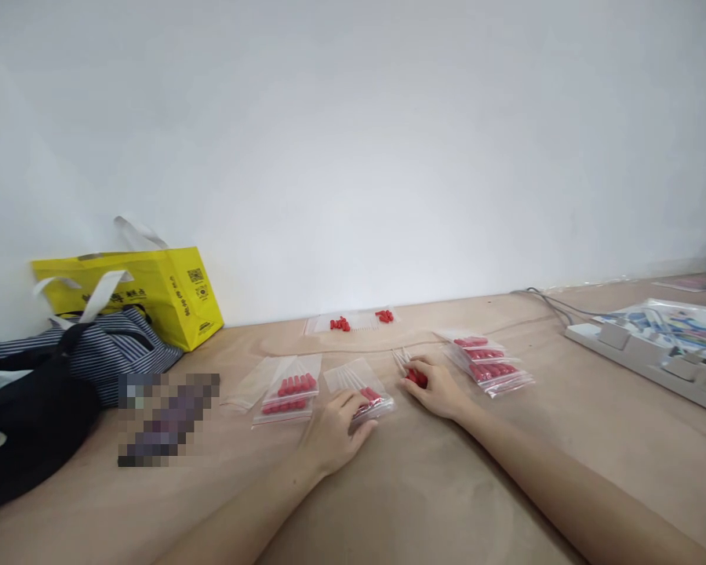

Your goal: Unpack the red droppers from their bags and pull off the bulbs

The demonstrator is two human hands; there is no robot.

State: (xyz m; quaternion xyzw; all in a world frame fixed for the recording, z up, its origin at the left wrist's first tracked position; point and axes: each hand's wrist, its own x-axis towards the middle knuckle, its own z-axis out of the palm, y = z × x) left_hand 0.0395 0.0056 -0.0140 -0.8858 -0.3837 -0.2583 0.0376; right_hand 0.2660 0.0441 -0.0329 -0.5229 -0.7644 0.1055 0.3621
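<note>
My left hand (335, 431) rests on the brown table with its fingers pressed on a small clear zip bag (362, 391) holding red pieces. My right hand (438, 386) is curled around a small bag of red pieces (410, 370), pinching it near its top. Left of my hands lies a pile of filled bags (288, 392). A stack of filled bags (487, 361) sits just right of my right hand. Farther back, loose red pieces (341, 323) lie on a clear sheet near the wall.
A yellow tote bag (153, 292), a striped bag (103, 349) and a black pouch (23, 431) stand at the left. A white power strip (653, 353) with cables and a packet of colourful items (676, 322) lie at the right. A white wall runs behind.
</note>
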